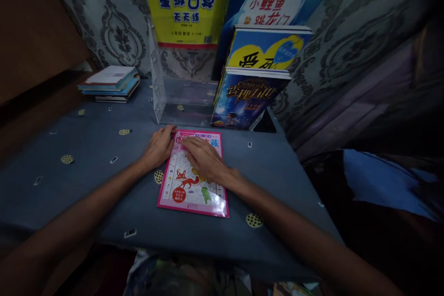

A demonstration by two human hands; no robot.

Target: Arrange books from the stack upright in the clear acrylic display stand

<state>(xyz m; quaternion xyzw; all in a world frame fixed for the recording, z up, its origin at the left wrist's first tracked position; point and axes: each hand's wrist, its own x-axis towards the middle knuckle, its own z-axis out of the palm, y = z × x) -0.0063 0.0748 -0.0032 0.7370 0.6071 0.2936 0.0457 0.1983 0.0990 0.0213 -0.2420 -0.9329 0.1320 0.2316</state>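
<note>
While dimly lit, the pink book [187, 185] lies under both hands, seemingly flat.

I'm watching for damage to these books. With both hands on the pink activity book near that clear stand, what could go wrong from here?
The pink activity book lies flat and glossy under the right hand; it may slide on the blue cloth. The left hand at its top left corner could crease the cover. The leaning books beside the clear stand might topple if bumped.
</note>
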